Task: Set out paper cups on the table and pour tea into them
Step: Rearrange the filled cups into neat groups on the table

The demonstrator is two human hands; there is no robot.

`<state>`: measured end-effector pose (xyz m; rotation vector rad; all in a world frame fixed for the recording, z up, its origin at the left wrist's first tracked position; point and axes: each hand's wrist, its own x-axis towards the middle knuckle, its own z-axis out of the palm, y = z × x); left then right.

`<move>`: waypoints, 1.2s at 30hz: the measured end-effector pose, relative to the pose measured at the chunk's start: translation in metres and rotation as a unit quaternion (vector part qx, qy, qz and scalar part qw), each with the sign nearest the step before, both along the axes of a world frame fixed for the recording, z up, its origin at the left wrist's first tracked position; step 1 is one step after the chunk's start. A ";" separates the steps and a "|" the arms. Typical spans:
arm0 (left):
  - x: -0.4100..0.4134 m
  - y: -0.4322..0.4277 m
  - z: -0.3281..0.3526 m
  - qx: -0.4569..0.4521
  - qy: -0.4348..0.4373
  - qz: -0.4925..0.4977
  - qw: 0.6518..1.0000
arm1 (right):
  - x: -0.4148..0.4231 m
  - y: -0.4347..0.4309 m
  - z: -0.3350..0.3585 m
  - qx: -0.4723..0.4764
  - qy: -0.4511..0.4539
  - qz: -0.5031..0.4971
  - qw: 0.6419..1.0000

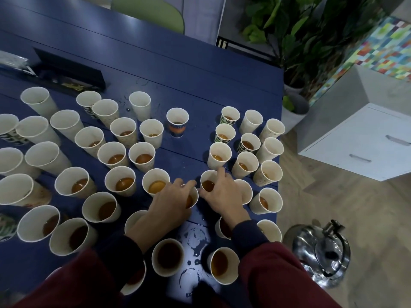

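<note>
Several white paper cups stand on the dark blue table (182,74), most holding amber tea. My left hand (171,202) reaches over the middle of the table and its fingers curl round the rim of a tea-filled cup (192,200). Just to its right, my right hand (223,193) grips another tea-filled cup (208,184) from the side. Both cups stand upright on the table. A shiny metal kettle (322,252) stands on the floor at the right, beside the table's edge.
Spilled drops wet the table (193,241) between the nearest cups. A black box (71,73) lies at the back left. A white drawer cabinet (360,141), potted plants (295,41) and a green chair (151,12) stand beyond the table.
</note>
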<state>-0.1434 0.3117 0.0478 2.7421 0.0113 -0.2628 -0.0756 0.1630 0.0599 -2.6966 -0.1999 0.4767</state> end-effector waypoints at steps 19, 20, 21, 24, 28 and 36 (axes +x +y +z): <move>-0.002 0.016 0.030 -0.093 -0.021 0.028 0.995 | -0.032 -0.032 0.021 0.097 -0.103 -0.074 0.987; -0.003 0.018 0.035 -0.099 -0.031 0.032 0.994 | -0.040 -0.034 0.026 0.125 -0.105 -0.074 0.984; -0.005 0.019 0.040 -0.104 -0.037 0.034 0.993 | -0.049 -0.034 0.028 0.151 -0.096 -0.069 0.981; -0.010 0.017 0.050 -0.108 -0.047 0.030 0.993 | -0.074 -0.026 0.028 0.195 -0.043 -0.037 0.979; -0.016 0.005 0.061 -0.110 -0.047 0.006 0.993 | -0.094 -0.007 0.018 0.240 -0.012 -0.023 0.971; -0.019 -0.012 0.084 -0.178 0.039 -0.064 0.981 | -0.111 -0.007 0.030 0.218 -0.085 -0.067 0.970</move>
